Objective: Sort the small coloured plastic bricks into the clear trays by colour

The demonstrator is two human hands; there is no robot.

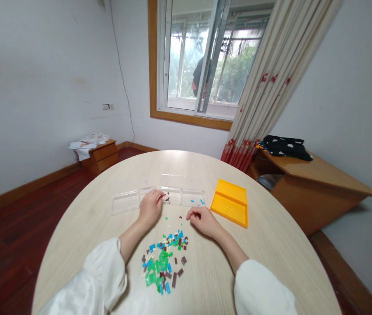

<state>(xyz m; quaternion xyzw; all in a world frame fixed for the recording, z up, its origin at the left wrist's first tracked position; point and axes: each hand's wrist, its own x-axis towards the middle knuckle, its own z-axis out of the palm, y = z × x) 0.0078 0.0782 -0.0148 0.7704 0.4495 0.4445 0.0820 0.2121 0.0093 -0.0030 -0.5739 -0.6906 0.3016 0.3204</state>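
My left hand [151,204] reaches over the clear plastic boxes at the far side of the pile, fingers pinched together at the edge of a clear compartment [175,198] with a few small brown bricks in it. What the fingertips hold, if anything, is too small to make out. Curled on the table, my right hand [203,220] has its thumb and fingers drawn together; their contents are hidden. Beside it lie a loose brown brick [180,217] and tiny green bits. Nearer to me spreads a pile of small building bricks [161,262], green, blue, brown and cream.
Another clear compartment [189,199] holds several blue bricks, with a clear box [125,204] at the left. An open yellow case [231,194] with small yellow pieces stands right. Beyond the round table [271,262] are a wooden desk [323,179] and a small cabinet [105,155].
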